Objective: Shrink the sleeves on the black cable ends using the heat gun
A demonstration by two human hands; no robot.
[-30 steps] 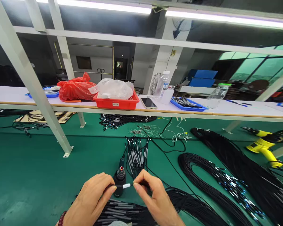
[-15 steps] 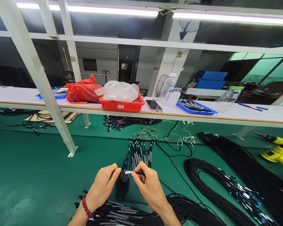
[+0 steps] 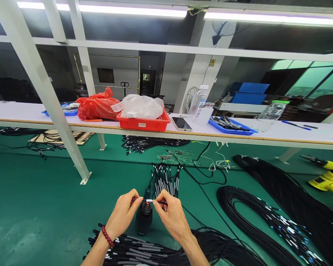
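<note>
My left hand (image 3: 124, 213) and my right hand (image 3: 172, 216) pinch a thin black cable (image 3: 163, 203) from either side. A short white sleeve (image 3: 149, 200) on the cable lies level between my fingertips. Right beneath it stands a black heat gun (image 3: 144, 221), nozzle up, with an orange-red glow at its mouth. Whether the sleeve touches the nozzle I cannot tell. Just beyond is a bundle of cables with grey sleeves (image 3: 166, 183). More sleeved cables (image 3: 138, 248) lie below my wrists, partly hidden by my forearms.
Coiled black cables (image 3: 233, 201) and a yellow power tool (image 3: 326, 181) lie at right on the green mat (image 3: 39, 199). Along the raised white shelf (image 3: 22, 112) are a red tray (image 3: 144, 125), a phone (image 3: 181, 123), bottles and a blue tray (image 3: 233, 129). A white post (image 3: 63, 136) rises at left.
Both hands have shifted slightly upward, and the white sleeve is now level over the nozzle. The glow at the nozzle shows more strongly. The cable stays in both hands.
</note>
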